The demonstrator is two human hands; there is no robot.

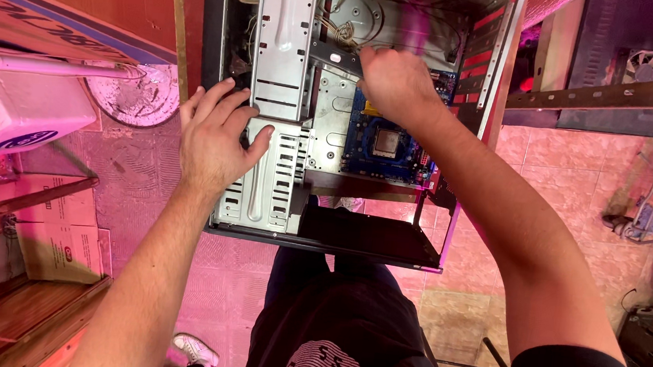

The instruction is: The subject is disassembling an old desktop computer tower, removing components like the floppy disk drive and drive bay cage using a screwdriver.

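An open desktop computer case [477, 86] lies in front of me, its inside facing up. My left hand [216, 136] rests flat on the grey metal drive cage [282, 61] at the case's left side, fingers spread over its edge. My right hand [395, 79] reaches into the case above the blue motherboard [385, 145] and grips a blurred purple-handled tool [417, 22], likely a screwdriver. Its tip is hidden. A bundle of thin wires [345, 29] lies just left of that hand.
A white box-shaped device [10, 112] and cardboard boxes [54, 242] sit at the left. A round plate [133, 96] lies on the tiled floor. A dark unit with a fan [645, 66] and a metal bar stand at the right. My legs are below the case.
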